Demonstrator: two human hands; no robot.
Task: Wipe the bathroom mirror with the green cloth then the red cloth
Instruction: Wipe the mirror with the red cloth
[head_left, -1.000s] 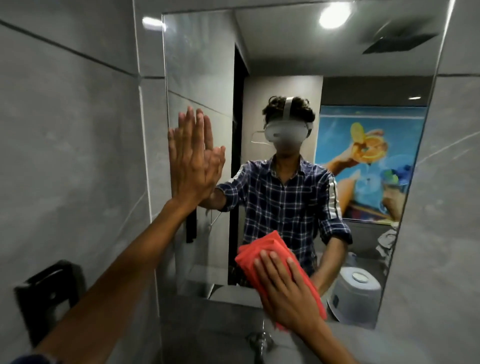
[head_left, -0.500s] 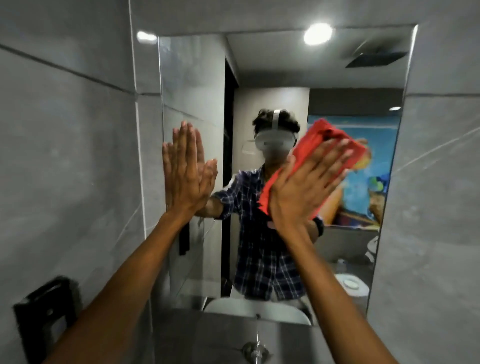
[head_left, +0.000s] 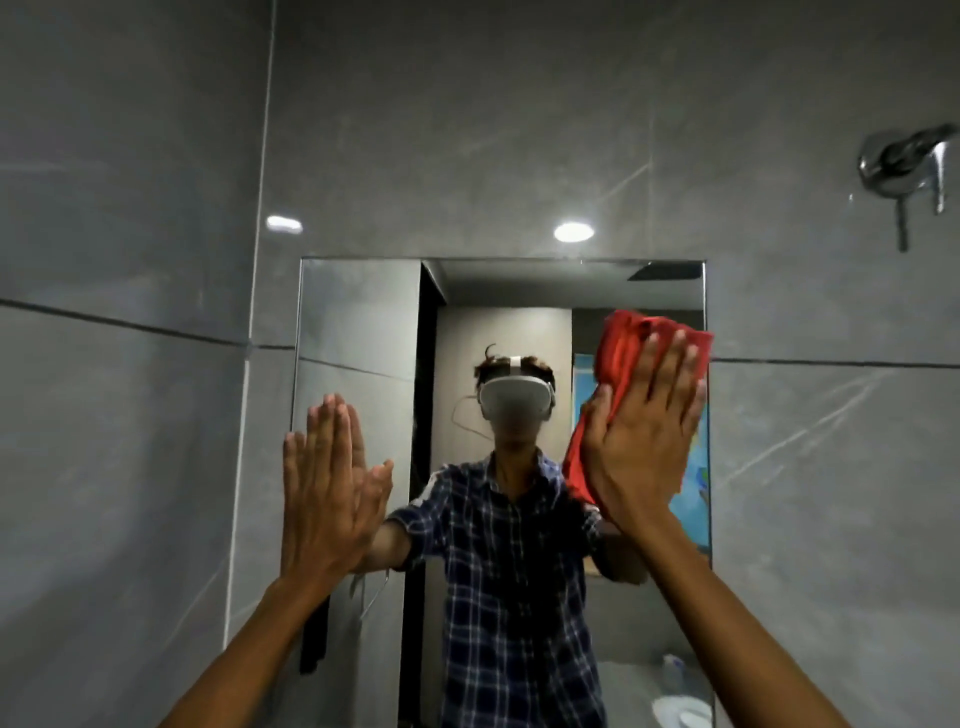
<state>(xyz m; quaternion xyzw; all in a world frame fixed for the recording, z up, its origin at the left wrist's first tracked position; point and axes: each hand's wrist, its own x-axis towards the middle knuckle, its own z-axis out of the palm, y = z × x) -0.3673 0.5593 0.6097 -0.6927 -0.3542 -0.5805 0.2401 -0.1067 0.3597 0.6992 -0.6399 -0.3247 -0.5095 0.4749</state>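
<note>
Right grip (head_left: 641, 447), fingers straight, is pressing the soft, light red cloth (head_left: 623, 338) against the mirror (head_left: 358, 332); left grip (head_left: 322, 493) is resting flat-fingered, empty.

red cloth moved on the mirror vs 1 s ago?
Yes. Judged against the mirror, the red cloth under the right hand went up and right, from the low centre of the glass to its upper right edge.

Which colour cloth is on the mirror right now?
Red. The right hand presses the cloth flat on the mirror; head view.
</note>
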